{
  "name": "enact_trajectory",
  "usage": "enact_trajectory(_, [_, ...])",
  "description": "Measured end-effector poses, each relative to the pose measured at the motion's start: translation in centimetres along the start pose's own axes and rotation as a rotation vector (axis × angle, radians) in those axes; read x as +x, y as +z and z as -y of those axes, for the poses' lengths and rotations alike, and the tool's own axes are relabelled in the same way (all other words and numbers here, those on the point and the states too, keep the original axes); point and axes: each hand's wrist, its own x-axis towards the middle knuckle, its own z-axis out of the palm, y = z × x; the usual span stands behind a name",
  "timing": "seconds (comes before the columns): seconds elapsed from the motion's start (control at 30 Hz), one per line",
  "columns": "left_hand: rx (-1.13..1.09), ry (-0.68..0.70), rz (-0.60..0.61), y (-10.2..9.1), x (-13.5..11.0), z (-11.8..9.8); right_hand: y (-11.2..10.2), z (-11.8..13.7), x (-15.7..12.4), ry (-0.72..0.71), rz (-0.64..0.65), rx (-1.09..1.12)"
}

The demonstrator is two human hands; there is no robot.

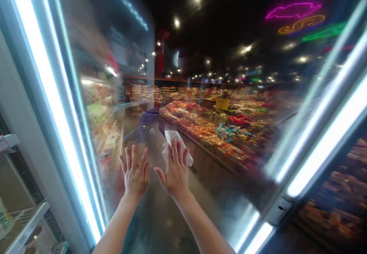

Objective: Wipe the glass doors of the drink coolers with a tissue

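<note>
A glass cooler door (218,193) stands open in front of me, and the shop shows through and in it. My left hand (135,173) lies flat on the glass with its fingers spread and holds nothing. Right beside it, my right hand (174,170) presses a crumpled white paper cloth (172,138) against the pane with straight fingers. The cloth sticks out above and to the right of the fingertips.
Lit white strips run along the door frame at the left (54,105) and at the right (323,139). Cooler shelves (25,223) with goods sit at the lower left. A long display of packed goods (218,128) shows beyond the glass.
</note>
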Motion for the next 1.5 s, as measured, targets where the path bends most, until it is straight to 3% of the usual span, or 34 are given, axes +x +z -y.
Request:
enact_trajectory(0.07, [-0.022, 0.027, 0.019, 1.1, 0.1, -2.6, -0.7, -1.9, -1.0, 0.011, 0.017, -0.010])
enact_trajectory(0.2, [-0.057, 0.083, 0.041, 3.0, -0.6, -7.3, -0.5, -4.9, -7.7, -0.012, 0.033, -0.044])
enact_trajectory(0.27, [-0.069, 0.107, 0.057, 3.6, -0.7, -9.2, -0.9, -6.7, -9.4, -0.025, 0.032, -0.062])
enact_trajectory(0.5, [-0.086, 0.139, 0.088, 4.9, 2.1, -14.2, -6.4, -13.7, -2.6, 0.196, -0.042, -0.039])
enact_trajectory(0.57, [-0.091, 0.152, 0.087, 5.4, 2.4, -15.4, -6.7, -14.5, -4.0, 0.215, -0.042, -0.036])
enact_trajectory(0.7, [-0.098, 0.194, 0.092, 6.5, 1.5, -17.0, -5.3, -15.0, -10.1, 0.191, -0.022, -0.079])
enact_trajectory(0.77, [-0.093, 0.191, 0.085, 6.9, 1.2, -17.5, -5.4, -16.0, -10.6, 0.156, -0.003, -0.097])
enact_trajectory(0.93, [-0.076, 0.173, 0.073, 7.3, 1.1, -17.8, -8.5, -19.3, -4.0, 0.261, -0.090, -0.085])
enact_trajectory(1.0, [-0.070, 0.176, 0.076, 7.2, 0.9, -17.6, -8.6, -19.4, -3.5, 0.280, -0.101, -0.080])
enact_trajectory(1.17, [-0.060, 0.233, 0.102, 6.8, 0.2, -16.6, -5.3, -16.2, -11.3, 0.188, -0.100, -0.099])
enact_trajectory(1.23, [-0.060, 0.259, 0.115, 6.5, 0.3, -16.0, -4.5, -15.4, -12.7, 0.152, -0.091, -0.096])
enact_trajectory(1.3, [-0.061, 0.274, 0.121, 6.1, 0.6, -15.3, -4.6, -15.7, -11.1, 0.148, -0.086, -0.095])
enact_trajectory(1.43, [-0.058, 0.254, 0.099, 5.4, 1.4, -13.7, -5.3, -16.8, -4.6, 0.218, -0.072, -0.105])
enact_trajectory(1.5, [-0.050, 0.235, 0.088, 4.9, 1.6, -12.5, -4.8, -16.2, -4.1, 0.190, -0.062, -0.121])
